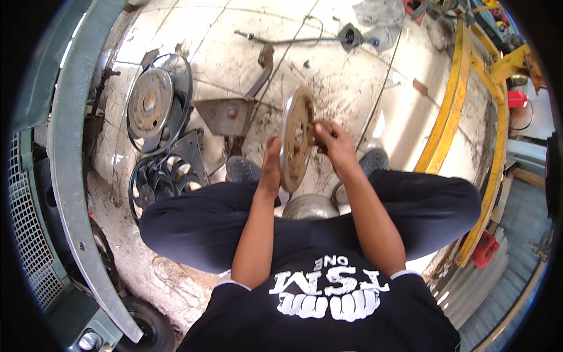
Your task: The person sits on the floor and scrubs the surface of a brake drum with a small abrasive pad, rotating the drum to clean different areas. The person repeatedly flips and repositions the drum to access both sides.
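A rusty round metal disc (297, 138) with a bright rim and holes through its middle stands on edge between my hands, seen nearly side-on. My left hand (271, 161) grips it from the left, the fingers partly hidden behind it. On the other side my right hand (332, 142) is closed, its fingertips pinched close against the holed face. Whatever is between those fingertips is too small to make out. A rounded metal object (311, 207), partly covered by my clothes, sits between my legs under the disc.
To the left lie a similar rusty disc (151, 102) on a black ringed fan and a second black fan (155, 185). Ahead are a pedal bracket (226, 116) and a black cable (293, 41). A yellow frame (448, 105) borders the right, a vehicle bumper (73, 176) the left.
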A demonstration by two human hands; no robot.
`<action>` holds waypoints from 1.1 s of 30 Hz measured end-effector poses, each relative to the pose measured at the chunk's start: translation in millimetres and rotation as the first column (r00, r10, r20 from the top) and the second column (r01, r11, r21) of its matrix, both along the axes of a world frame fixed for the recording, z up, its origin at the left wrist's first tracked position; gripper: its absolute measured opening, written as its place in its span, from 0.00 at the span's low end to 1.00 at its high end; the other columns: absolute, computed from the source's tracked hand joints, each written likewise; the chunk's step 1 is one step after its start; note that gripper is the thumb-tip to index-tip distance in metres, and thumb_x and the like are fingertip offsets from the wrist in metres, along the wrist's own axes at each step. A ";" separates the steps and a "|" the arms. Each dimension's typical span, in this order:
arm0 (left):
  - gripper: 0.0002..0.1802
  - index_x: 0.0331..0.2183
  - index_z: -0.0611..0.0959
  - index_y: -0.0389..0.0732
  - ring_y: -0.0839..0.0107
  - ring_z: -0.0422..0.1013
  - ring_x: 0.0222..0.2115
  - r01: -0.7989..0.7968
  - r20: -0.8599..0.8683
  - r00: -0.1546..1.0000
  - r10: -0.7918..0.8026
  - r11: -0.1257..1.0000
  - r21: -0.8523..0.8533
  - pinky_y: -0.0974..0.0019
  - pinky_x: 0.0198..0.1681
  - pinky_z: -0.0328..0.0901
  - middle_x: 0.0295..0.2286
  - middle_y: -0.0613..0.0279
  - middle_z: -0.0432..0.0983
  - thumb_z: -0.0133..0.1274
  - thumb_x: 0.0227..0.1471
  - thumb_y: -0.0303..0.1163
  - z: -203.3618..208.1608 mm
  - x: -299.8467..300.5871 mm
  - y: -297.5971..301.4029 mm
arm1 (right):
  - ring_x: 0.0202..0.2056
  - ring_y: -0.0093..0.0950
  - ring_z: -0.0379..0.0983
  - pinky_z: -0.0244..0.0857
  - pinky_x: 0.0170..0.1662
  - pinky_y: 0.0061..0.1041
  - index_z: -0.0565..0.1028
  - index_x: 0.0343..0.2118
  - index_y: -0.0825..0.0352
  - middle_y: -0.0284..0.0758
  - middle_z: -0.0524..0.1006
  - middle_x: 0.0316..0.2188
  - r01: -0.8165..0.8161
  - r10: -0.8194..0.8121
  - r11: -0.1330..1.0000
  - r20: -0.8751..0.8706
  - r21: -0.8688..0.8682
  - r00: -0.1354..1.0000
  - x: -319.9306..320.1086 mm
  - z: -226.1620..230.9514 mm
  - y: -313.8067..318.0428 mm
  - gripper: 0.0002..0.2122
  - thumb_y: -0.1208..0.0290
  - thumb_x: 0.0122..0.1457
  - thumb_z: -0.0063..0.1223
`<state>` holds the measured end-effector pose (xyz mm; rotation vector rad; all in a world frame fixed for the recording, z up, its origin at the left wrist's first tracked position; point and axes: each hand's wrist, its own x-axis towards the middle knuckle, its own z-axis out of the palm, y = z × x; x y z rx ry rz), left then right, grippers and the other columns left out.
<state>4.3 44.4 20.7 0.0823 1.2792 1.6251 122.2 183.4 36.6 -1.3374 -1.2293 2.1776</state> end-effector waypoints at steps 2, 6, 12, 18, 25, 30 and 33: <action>0.35 0.52 0.76 0.42 0.70 0.74 0.40 0.084 0.064 0.994 -0.083 0.996 -0.012 0.62 0.49 0.68 0.39 0.59 0.78 0.51 0.59 0.64 -11.6 -13.7 -10.0 | 0.37 0.23 0.79 0.67 0.38 0.22 0.76 0.55 0.65 0.33 0.82 0.43 0.005 -0.005 1.000 -0.008 -0.006 1.000 -0.1 1.7 0.5 0.19 0.60 0.67 0.59; 0.42 0.53 0.77 0.42 0.66 0.75 0.38 0.229 -0.006 0.971 -0.238 0.941 -0.250 0.61 0.49 0.68 0.40 0.55 0.79 0.51 0.56 0.71 1.2 -49.5 11.2 | 0.37 0.24 0.80 0.68 0.38 0.22 0.75 0.55 0.65 0.33 0.82 0.43 -0.010 0.009 1.000 -0.025 -0.026 1.000 -1.6 -4.7 7.9 0.18 0.61 0.67 0.59; 0.42 0.54 0.79 0.34 0.64 0.78 0.38 0.146 0.375 0.917 -0.137 0.989 0.005 0.57 0.41 0.75 0.41 0.51 0.81 0.59 0.53 0.60 8.9 -64.9 -2.3 | 0.37 0.24 0.80 0.67 0.37 0.22 0.76 0.54 0.64 0.31 0.82 0.41 0.016 -0.016 1.000 0.067 -0.001 0.998 4.0 0.5 -2.6 0.18 0.59 0.66 0.60; 0.39 0.51 0.83 0.34 0.68 0.77 0.36 0.218 0.193 0.957 -0.215 0.976 0.001 0.65 0.42 0.71 0.36 0.57 0.81 0.64 0.42 0.51 -30.8 -50.5 -13.9 | 0.37 0.26 0.80 0.67 0.37 0.23 0.76 0.54 0.64 0.32 0.81 0.41 0.031 -0.032 0.998 0.024 0.053 0.999 2.7 16.4 7.6 0.18 0.59 0.66 0.60; 0.42 0.54 0.78 0.27 0.66 0.76 0.43 0.282 -0.122 0.953 -0.278 0.959 0.013 0.63 0.49 0.71 0.43 0.51 0.80 0.63 0.42 0.47 -16.2 -39.5 -14.1 | 0.33 0.21 0.76 0.65 0.32 0.18 0.68 0.62 0.60 0.34 0.80 0.38 0.135 -0.152 0.965 0.063 0.226 0.986 32.1 74.2 7.8 0.21 0.65 0.69 0.56; 0.46 0.63 0.73 0.36 0.72 0.71 0.41 0.181 -0.129 0.975 -0.181 0.983 -0.009 0.69 0.49 0.65 0.44 0.61 0.77 0.64 0.45 0.45 4.7 -16.4 12.8 | 0.29 0.17 0.72 0.59 0.27 0.15 0.67 0.61 0.58 0.30 0.78 0.35 0.086 -0.117 0.973 0.135 0.216 0.984 56.1 57.1 30.7 0.20 0.65 0.68 0.57; 0.50 0.68 0.67 0.39 0.73 0.70 0.41 0.220 -0.198 0.954 -0.224 0.975 -0.042 0.69 0.50 0.65 0.44 0.63 0.76 0.65 0.45 0.41 7.5 -7.4 27.8 | 0.32 0.23 0.76 0.64 0.32 0.21 0.70 0.57 0.58 0.31 0.80 0.37 0.281 -0.283 0.959 0.143 0.034 0.948 45.4 2.2 30.4 0.17 0.61 0.68 0.56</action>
